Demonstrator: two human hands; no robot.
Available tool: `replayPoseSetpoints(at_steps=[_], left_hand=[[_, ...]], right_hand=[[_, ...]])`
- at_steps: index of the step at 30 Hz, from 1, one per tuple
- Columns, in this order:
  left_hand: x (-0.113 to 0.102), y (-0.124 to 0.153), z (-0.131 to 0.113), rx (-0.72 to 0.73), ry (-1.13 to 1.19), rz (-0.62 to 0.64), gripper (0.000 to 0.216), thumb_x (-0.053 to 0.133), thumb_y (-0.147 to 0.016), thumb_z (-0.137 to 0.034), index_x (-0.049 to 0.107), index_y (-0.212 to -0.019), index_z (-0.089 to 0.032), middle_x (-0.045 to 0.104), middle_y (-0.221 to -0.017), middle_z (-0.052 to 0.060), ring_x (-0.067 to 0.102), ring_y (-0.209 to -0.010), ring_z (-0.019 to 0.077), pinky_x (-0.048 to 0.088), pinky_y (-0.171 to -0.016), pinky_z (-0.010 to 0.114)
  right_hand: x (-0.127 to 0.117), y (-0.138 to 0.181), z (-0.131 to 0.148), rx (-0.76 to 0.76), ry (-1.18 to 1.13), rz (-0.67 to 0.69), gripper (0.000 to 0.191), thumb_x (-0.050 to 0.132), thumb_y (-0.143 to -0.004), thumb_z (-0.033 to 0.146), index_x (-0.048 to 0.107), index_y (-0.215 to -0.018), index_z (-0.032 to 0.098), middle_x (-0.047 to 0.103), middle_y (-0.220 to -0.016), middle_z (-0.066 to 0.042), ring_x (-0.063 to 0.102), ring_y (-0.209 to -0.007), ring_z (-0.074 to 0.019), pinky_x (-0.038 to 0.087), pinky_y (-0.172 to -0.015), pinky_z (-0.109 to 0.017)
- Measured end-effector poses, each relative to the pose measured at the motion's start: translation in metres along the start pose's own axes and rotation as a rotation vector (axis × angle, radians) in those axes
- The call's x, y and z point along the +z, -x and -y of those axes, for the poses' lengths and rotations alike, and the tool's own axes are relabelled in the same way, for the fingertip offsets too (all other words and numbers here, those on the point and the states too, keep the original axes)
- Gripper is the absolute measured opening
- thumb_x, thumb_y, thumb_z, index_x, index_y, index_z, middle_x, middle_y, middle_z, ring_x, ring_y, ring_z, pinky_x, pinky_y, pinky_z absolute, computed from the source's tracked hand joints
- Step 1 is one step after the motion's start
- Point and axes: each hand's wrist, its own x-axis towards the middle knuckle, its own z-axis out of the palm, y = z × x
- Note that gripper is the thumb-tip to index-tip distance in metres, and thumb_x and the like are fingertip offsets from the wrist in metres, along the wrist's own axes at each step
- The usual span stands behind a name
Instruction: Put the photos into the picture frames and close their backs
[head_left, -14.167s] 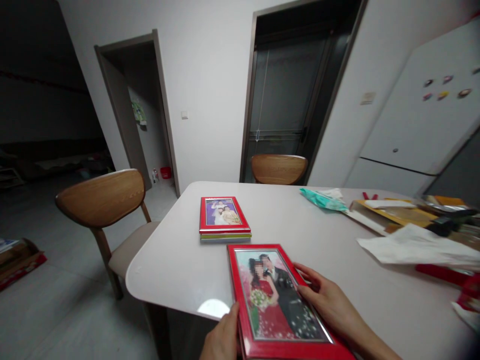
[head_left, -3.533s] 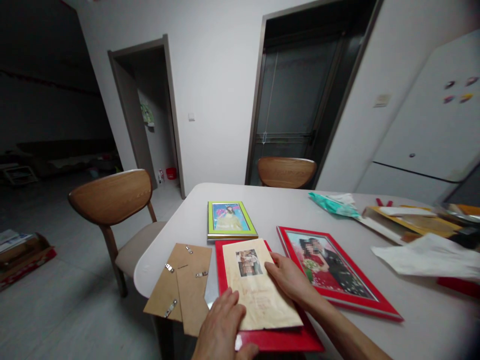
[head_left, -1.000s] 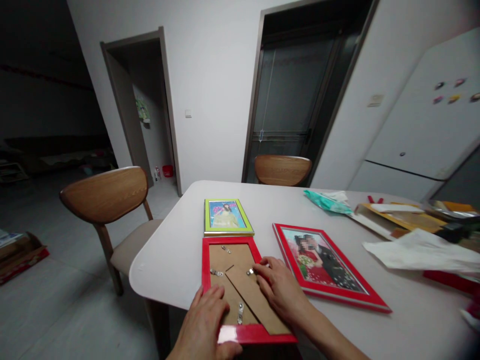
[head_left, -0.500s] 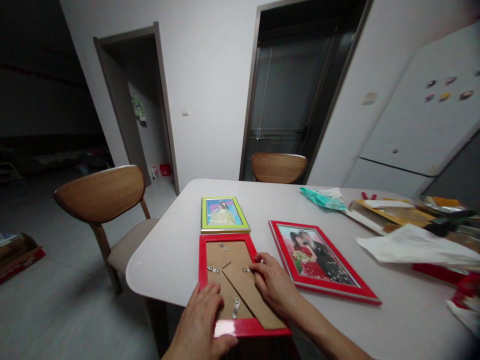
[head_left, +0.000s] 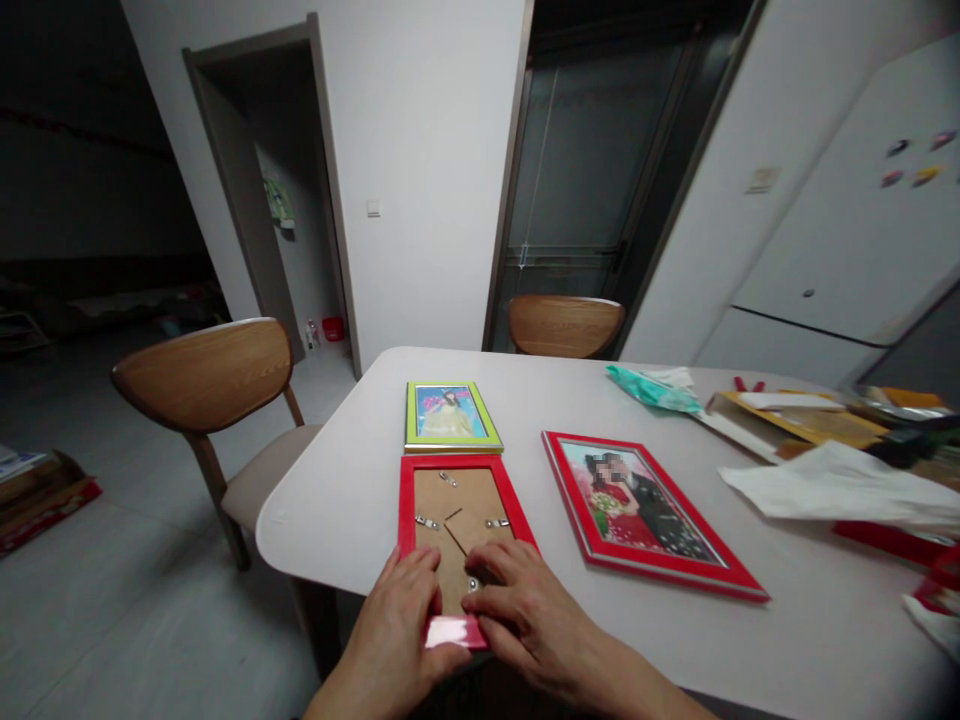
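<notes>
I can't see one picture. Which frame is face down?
The small red frame: brown back up. The green frame and big red frame show photos.

My left grip [head_left: 397, 640] and right grip [head_left: 525, 615] cover the near end of the face-down red frame [head_left: 457, 500]. I can't see what sits under the right fingertips [head_left: 480, 582]. Faces in the larger red frame [head_left: 645, 510] are blurred. The picture's right edge cuts off the white paper [head_left: 840, 490] on the counter [head_left: 352, 500].

1. Three rectangular picture frames: a face-down red frame [head_left: 439, 500] under the grip, a green-rimmed frame [head_left: 450, 415] just beyond it, and a larger red photo frame [head_left: 645, 515] to the right.
2. Four small metal clips [head_left: 427, 522] on the brown backing, by the fingertips.
3. Two curved-back wooden chairs: left chair [head_left: 202, 375], far chair [head_left: 564, 325].
4. Two bare hands: left hand [head_left: 397, 630], right hand [head_left: 521, 612].
</notes>
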Motion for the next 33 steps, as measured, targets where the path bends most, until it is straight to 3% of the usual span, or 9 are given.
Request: replayPoseSetpoints(at_steps=[5, 10, 17, 25, 30, 33], left_hand=[[0.001, 0.000, 0.000, -0.014, 0.012, 0.018, 0.029, 0.070, -0.053, -0.023, 0.056, -0.077, -0.014, 0.047, -0.121, 0.016, 0.041, -0.113, 0.0279, 0.027, -0.097, 0.048], [0.005, 0.001, 0.004, -0.004, 0.050, -0.016, 0.029, 0.071, -0.051, -0.022, 0.057, -0.075, -0.016, 0.049, -0.120, 0.013, 0.042, -0.112, 0.0263, 0.030, -0.095, 0.046], [0.007, 0.000, 0.008, -0.003, 0.083, -0.022, 0.034, 0.075, -0.044, -0.022, 0.058, -0.073, -0.016, 0.051, -0.117, 0.012, 0.043, -0.111, 0.0272, 0.027, -0.096, 0.048], [0.009, 0.000, 0.011, 0.003, 0.110, -0.039, 0.034, 0.076, -0.044, -0.024, 0.058, -0.073, -0.017, 0.050, -0.119, 0.011, 0.042, -0.112, 0.0272, 0.027, -0.097, 0.047], [0.009, 0.002, 0.012, -0.004, 0.102, -0.035, 0.035, 0.075, -0.045, -0.025, 0.058, -0.075, -0.017, 0.051, -0.119, 0.011, 0.043, -0.111, 0.0264, 0.026, -0.098, 0.047], [0.010, 0.003, 0.012, 0.005, 0.094, -0.027, 0.035, 0.074, -0.047, -0.025, 0.058, -0.078, -0.017, 0.049, -0.120, 0.012, 0.041, -0.113, 0.0264, 0.026, -0.097, 0.048]], right_hand=[[0.000, -0.002, -0.001, -0.003, -0.025, 0.003, 0.020, 0.046, -0.075, 0.020, 0.062, -0.085, 0.026, 0.052, -0.094, -0.003, 0.041, -0.091, -0.0179, 0.032, -0.082, -0.034], [0.006, -0.029, -0.007, 0.070, -0.077, -0.064, 0.029, 0.039, -0.080, 0.021, 0.054, -0.104, 0.020, 0.054, -0.095, -0.007, 0.046, -0.087, -0.0157, 0.035, -0.077, -0.028], [0.027, -0.078, -0.018, 0.091, 0.130, -0.072, 0.022, 0.041, -0.080, 0.020, 0.062, -0.076, 0.018, 0.052, -0.075, -0.004, 0.044, -0.075, -0.0137, 0.032, -0.067, -0.025], [0.030, -0.073, -0.022, -0.011, 0.140, -0.035, 0.018, 0.045, -0.079, 0.024, 0.061, -0.073, 0.018, 0.054, -0.080, -0.003, 0.045, -0.079, -0.0137, 0.031, -0.070, -0.025], [0.023, -0.085, -0.041, 0.227, 0.068, -0.162, 0.026, 0.037, -0.082, 0.023, 0.061, -0.089, 0.017, 0.058, -0.084, -0.006, 0.050, -0.078, -0.0132, 0.034, -0.068, -0.022], [0.022, -0.096, -0.056, 0.340, 0.085, -0.193, 0.024, 0.041, -0.079, 0.025, 0.063, -0.082, 0.016, 0.060, -0.080, -0.007, 0.053, -0.075, -0.0145, 0.035, -0.065, -0.023]])
